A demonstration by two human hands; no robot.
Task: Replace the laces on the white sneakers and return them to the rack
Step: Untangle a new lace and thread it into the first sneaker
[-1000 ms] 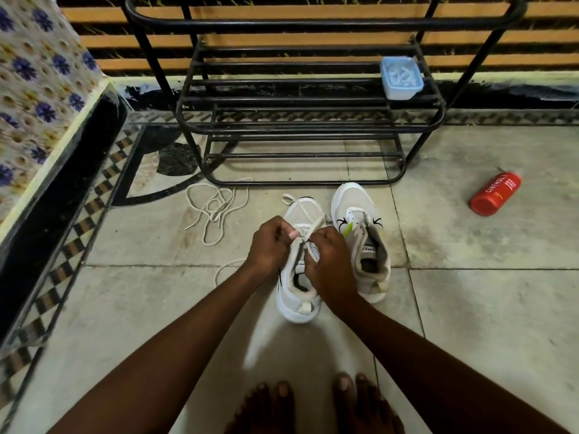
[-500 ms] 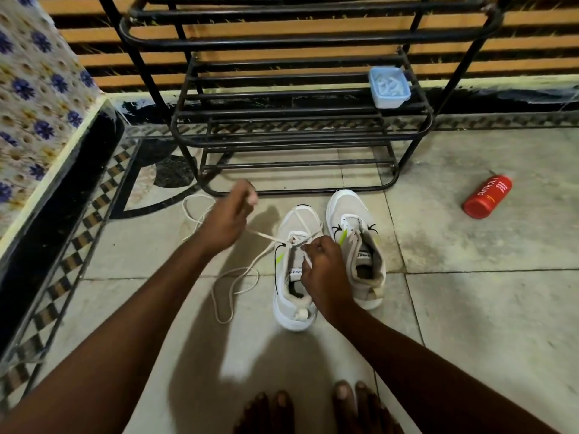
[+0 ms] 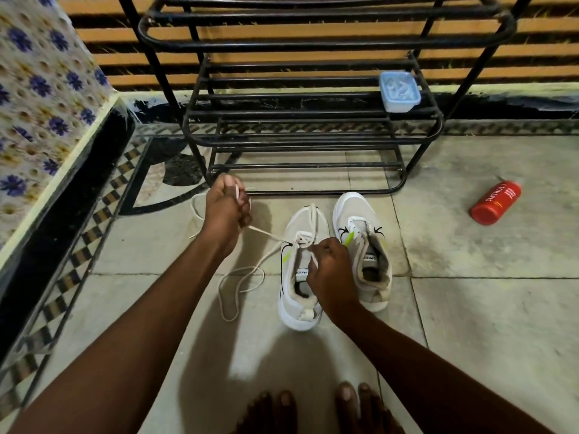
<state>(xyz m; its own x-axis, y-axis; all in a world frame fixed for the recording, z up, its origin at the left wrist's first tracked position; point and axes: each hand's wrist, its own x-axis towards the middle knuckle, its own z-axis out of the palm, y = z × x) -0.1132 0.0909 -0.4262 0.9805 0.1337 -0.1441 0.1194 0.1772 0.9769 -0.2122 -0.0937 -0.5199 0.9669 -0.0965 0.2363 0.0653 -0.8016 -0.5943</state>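
White sneakers stand side by side on the tiled floor (image 3: pixel 470 308), toes toward the black rack (image 3: pixel 313 45) just ahead. The left hand (image 3: pixel 227 211) has its fingers clamped round the lace (image 3: pixel 269 236), drawing it taut up and leftward from the top eyelets of the left sneaker (image 3: pixel 308 220); slack loops on the floor beside that shoe. The right hand (image 3: pixel 332 267) pinches the lace at the shoe's opening, fingers curled together. The right sneaker (image 3: pixel 357 211) is unlaced. A blue tub (image 3: pixel 399 90) sits on the rack; a red bottle (image 3: pixel 495 202) lies well apart.
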